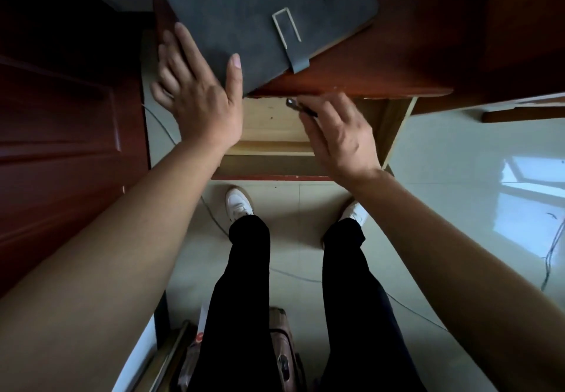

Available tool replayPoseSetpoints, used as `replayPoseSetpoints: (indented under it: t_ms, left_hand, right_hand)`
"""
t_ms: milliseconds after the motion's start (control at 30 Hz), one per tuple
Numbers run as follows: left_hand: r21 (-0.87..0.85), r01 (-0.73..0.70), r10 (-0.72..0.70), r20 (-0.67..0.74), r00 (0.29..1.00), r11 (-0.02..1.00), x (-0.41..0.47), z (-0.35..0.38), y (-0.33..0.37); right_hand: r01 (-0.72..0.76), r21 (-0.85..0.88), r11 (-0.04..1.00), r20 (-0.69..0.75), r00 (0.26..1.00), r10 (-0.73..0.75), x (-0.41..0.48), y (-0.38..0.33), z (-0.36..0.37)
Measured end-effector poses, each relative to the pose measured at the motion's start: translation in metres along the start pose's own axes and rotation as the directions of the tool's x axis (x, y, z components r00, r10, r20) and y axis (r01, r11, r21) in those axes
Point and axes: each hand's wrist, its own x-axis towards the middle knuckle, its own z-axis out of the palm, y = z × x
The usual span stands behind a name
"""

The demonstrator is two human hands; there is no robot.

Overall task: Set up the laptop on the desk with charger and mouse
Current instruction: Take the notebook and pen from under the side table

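Dark red door fills the far left. Next to it, the left hand lies flat, palm down, on the near left corner of the sleeve. Its fingers are straight & spread wide, holding nothing. The thumb presses on the sleeve's near edge, the index lies along its left edge, and the other fingers reach past the side of the surface. Sleeve = dark grey felt, closed, lying flat but skewed on the red-brown surface, its near corner reaching the front edge. Whether the laptop is inside can't be told. A metal loop sits on top, w/ a grey strap tab folded over the sleeve's near-right edge.

Under the front edge a pale wood drawer stands pulled out, btwn the two hands. The right hand is over the drawer's right part, just below the surface edge. Its fingers are curled narrow, pinching a small dark item w/ a metal-looking tip; what it is can't be told.

Lower down are black trousers and white shoes on a pale tiled floor, w/ a bag btwn the legs at the bottom. Far right, a thin cable lies on the floor near a window reflection.
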Motion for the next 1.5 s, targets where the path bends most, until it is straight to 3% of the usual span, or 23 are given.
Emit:
replayPoseSetpoints:
  t_ms: [67, 133, 267, 367, 467, 600, 667, 733, 767, 833, 867, 900, 967, 1000, 1033, 1067, 1100, 1167, 1333, 1400, 1500]
  left_hand:
    - [-0.029, -0.003, 0.003, -0.003, 1.000, 1.000, 0.001, 0.000, 0.001]
    - [-0.054, -0.009, 0.009, -0.003, 1.000, 0.999, 0.000, -0.002, 0.000]
    - [-0.062, -0.006, 0.009, 0.046, 0.999, 0.998, 0.002, -0.001, -0.001]
    - [-0.064, -0.014, 0.019, 0.077, 0.997, 0.998, 0.003, -0.004, -0.002]
    - [-0.062, -0.024, 0.030, 0.095, 0.995, 0.998, 0.004, -0.007, -0.002]
    - [-0.161, 0.002, -0.001, 0.007, 1.000, 0.987, -0.007, -0.007, -0.003]
    - [-0.284, -0.012, -0.008, -0.071, 0.997, 0.959, -0.024, -0.004, -0.005]
    - [-0.410, -0.020, -0.018, -0.088, 0.996, 0.912, -0.050, 0.003, -0.004]
    - [-0.457, 0.014, -0.054, -0.074, 0.996, 0.889, -0.063, 0.008, -0.003]
    - [-0.517, 0.222, -0.237, 0.038, 0.971, 0.826, -0.083, 0.019, 0.002]
    - [-0.500, 0.401, -0.379, 0.151, 0.913, 0.767, -0.091, 0.025, 0.005]
    - [-0.441, 0.608, -0.537, 0.288, 0.793, 0.660, -0.097, 0.031, 0.006]
    - [-0.246, 0.922, -0.742, 0.548, 0.387, 0.299, -0.104, 0.038, 0.003]
    - [-0.192, 0.976, -0.709, 0.673, 0.209, 0.105, -0.107, 0.040, 0.000]
    - [-0.187, 0.980, -0.602, 0.792, 0.105, -0.075, -0.110, 0.041, -0.001]
    - [-0.199, 0.956, -0.488, 0.870, 0.071, -0.217, -0.112, 0.041, 0.000]
    - [-0.227, 0.927, -0.423, 0.902, 0.085, -0.298, -0.113, 0.040, 0.002]
    - [-0.297, 0.893, -0.432, 0.892, 0.133, -0.339, -0.108, 0.034, 0.013]
    - [-0.373, 0.861, -0.638, 0.766, 0.075, -0.347, -0.085, 0.011, 0.046]
    - [-0.391, 0.843, -0.655, 0.753, 0.062, -0.370, -0.083, 0.003, 0.054]
    - [-0.464, 0.814, -0.597, 0.780, 0.188, -0.350, -0.085, -0.010, 0.071]
  right_hand:
    - [0.037, 0.005, 0.999, -0.142, 0.989, -0.036, 0.027, -0.011, -0.014]
    - [-0.010, -0.006, 1.000, -0.184, 0.983, 0.009, 0.059, -0.018, -0.024]
    - [-0.236, -0.148, 0.960, -0.051, 0.972, 0.231, 0.109, -0.013, -0.023]
    - [-0.261, -0.319, 0.911, 0.089, 0.949, 0.303, 0.122, -0.010, -0.018]
    - [-0.259, -0.278, 0.925, 0.083, 0.953, 0.292, 0.106, -0.016, -0.018]
    - [-0.479, -0.161, 0.863, -0.102, 0.878, 0.468, 0.047, -0.013, -0.020]
    - [-0.616, -0.052, 0.786, -0.191, 0.778, 0.598, 0.014, -0.007, -0.017]
    - [-0.751, 0.071, 0.657, -0.253, 0.623, 0.740, -0.017, 0.004, -0.008]
    - [-0.828, 0.147, 0.541, -0.248, 0.498, 0.831, -0.029, 0.010, -0.002]
    - [-0.954, 0.250, 0.163, -0.146, 0.130, 0.981, -0.047, 0.023, 0.008]
    - [-0.976, 0.215, -0.031, -0.071, -0.048, 0.996, -0.057, 0.031, 0.012]
    - [-0.965, 0.193, -0.180, 0.013, -0.180, 0.983, -0.066, 0.038, 0.015]
    - [-0.899, 0.265, -0.349, 0.262, -0.282, 0.923, -0.077, 0.042, 0.016]
    - [-0.833, 0.362, -0.419, 0.398, -0.268, 0.877, -0.081, 0.042, 0.015]
    - [-0.724, 0.490, -0.486, 0.495, -0.228, 0.838, -0.082, 0.040, 0.013]
    - [-0.628, 0.576, -0.523, 0.539, -0.189, 0.821, -0.084, 0.040, 0.012]
    - [-0.519, 0.654, -0.551, 0.558, -0.161, 0.814, -0.084, 0.040, 0.012]
    - [-0.490, 0.686, -0.539, 0.536, -0.161, 0.829, -0.078, 0.035, 0.011]
    - [-0.566, 0.684, -0.461, 0.390, -0.250, 0.886, -0.057, 0.013, 0.002]
    - [-0.587, 0.686, -0.430, 0.344, -0.259, 0.903, -0.050, 0.005, -0.004]
    - [-0.616, 0.715, -0.331, 0.290, -0.170, 0.942, -0.038, -0.002, -0.009]
